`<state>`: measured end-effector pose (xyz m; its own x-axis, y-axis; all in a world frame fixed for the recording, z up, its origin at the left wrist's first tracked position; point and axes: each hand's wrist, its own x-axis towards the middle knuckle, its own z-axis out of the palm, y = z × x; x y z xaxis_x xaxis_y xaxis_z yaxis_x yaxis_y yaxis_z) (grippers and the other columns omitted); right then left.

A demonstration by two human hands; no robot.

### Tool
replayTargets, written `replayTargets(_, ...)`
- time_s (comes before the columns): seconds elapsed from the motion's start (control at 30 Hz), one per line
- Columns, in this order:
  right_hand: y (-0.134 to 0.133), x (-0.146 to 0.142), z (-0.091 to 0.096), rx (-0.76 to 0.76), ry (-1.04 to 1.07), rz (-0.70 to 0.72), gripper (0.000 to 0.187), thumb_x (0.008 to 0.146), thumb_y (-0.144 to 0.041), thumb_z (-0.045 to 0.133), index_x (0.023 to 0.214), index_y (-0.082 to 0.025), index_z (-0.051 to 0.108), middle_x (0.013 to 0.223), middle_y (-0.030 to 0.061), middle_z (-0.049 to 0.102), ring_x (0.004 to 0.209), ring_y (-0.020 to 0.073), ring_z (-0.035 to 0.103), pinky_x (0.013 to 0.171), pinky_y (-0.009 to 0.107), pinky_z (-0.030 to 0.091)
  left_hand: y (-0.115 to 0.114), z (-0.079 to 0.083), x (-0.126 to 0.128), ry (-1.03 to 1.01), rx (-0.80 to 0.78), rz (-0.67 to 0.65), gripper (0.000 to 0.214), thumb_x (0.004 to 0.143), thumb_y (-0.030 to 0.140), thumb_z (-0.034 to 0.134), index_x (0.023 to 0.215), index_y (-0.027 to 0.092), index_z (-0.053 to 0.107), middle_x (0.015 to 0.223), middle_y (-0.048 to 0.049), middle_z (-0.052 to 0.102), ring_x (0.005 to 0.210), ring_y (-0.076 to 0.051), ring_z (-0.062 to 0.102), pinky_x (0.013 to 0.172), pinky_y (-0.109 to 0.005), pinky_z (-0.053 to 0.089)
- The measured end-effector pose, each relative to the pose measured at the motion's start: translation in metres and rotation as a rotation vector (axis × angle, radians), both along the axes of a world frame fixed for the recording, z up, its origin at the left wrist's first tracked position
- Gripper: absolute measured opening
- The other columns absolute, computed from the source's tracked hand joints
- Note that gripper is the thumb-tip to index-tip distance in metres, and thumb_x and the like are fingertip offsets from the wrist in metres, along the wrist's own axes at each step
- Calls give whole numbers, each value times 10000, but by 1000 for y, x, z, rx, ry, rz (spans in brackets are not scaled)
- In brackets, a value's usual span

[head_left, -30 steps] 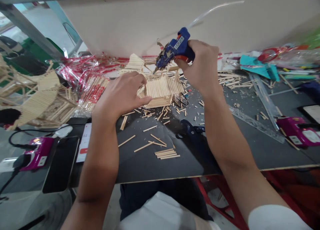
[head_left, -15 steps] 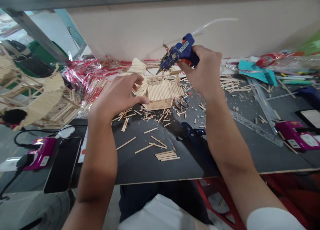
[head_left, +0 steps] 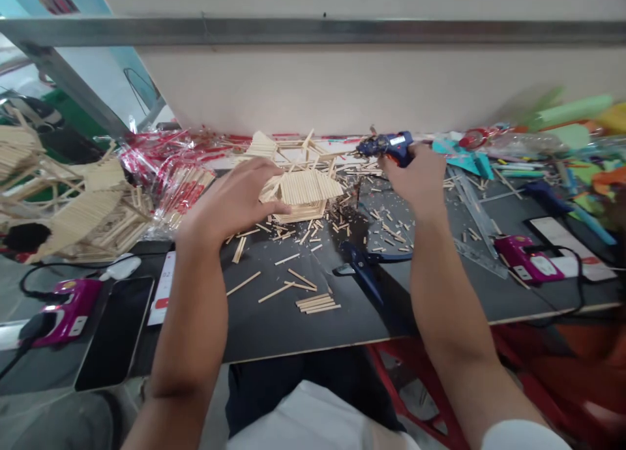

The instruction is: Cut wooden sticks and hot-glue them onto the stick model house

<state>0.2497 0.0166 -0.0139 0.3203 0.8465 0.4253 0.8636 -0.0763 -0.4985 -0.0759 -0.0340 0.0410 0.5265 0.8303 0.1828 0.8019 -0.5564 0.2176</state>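
Note:
My right hand (head_left: 421, 176) is wrapped around a blue glue gun (head_left: 398, 151), raised above the back of the table, its nozzle end crusted with debris and pointing left. My left hand (head_left: 239, 199) is at the left side of a small house model (head_left: 310, 188) built of thin wooden sticks, with a slatted roof. Its thumb and fingers are spread apart around the model's left edge; the thumb appears to touch it, though firm contact cannot be made out. Loose sticks (head_left: 317, 302) and short offcuts lie in front of the model.
Dark blue-handled cutters (head_left: 364, 274) lie between my arms. Larger stick models (head_left: 92, 209) stand left, near plastic-wrapped sticks (head_left: 183, 189). A phone (head_left: 115, 332) and purple power sockets (head_left: 71, 313) are at left; another purple socket (head_left: 525, 257) and clear rulers (head_left: 472, 205) are at right.
My right hand has carried the glue gun away from the model, to the right and lower. My left hand stays beside the model. The camera view has tilted upward.

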Motion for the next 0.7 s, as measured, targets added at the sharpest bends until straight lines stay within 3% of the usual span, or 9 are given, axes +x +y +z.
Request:
replayTargets(0.23, -17, 18, -47, -285, -48, -85, 421, 818, -478, 671, 996, -96, 666, 977, 254, 701, 935, 392, 661, 800, 447, 485, -57, 47, -17, -181, 184, 131, 213, 924, 417, 561, 978, 255, 687, 1039, 17, 724, 943, -216, 657, 917, -400, 504)
replayTargets(0.37, -20, 12, -66, -332, -85, -13, 406, 824, -447, 672, 1003, -83, 677, 953, 253, 697, 934, 382, 660, 824, 435, 480, -95, 49, -20, -191, 215, 176, 216, 923, 463, 595, 882, 271, 685, 949, 40, 760, 876, -202, 687, 806, -365, 511)
replayTargets(0.5, -21, 9, -76, -316, -86, 31, 361, 829, -407, 660, 1021, -102, 675, 984, 231, 702, 944, 369, 655, 837, 433, 483, -119, 16, -26, -202, 149, 270, 264, 928, 500, 574, 811, 284, 669, 794, 45, 744, 705, -190, 661, 704, -349, 492)
replayTargets(0.6, -23, 9, -79, -288, -84, 29, 383, 829, -369, 646, 1088, -87, 655, 1038, 236, 695, 994, 373, 638, 883, 454, 473, -128, -26, -32, -237, 30, 344, 209, 958, 390, 520, 849, 255, 638, 794, 26, 728, 707, -167, 659, 630, -291, 459)
replayTargets(0.7, -23, 8, -79, -171, -85, 43, 397, 840, -340, 612, 1142, -83, 630, 1090, 238, 676, 1089, 383, 590, 954, 485, 436, -132, -68, -32, -156, -56, 378, 265, 999, 338, 408, 833, 228, 584, 794, -9, 696, 749, -175, 648, 696, -293, 440)
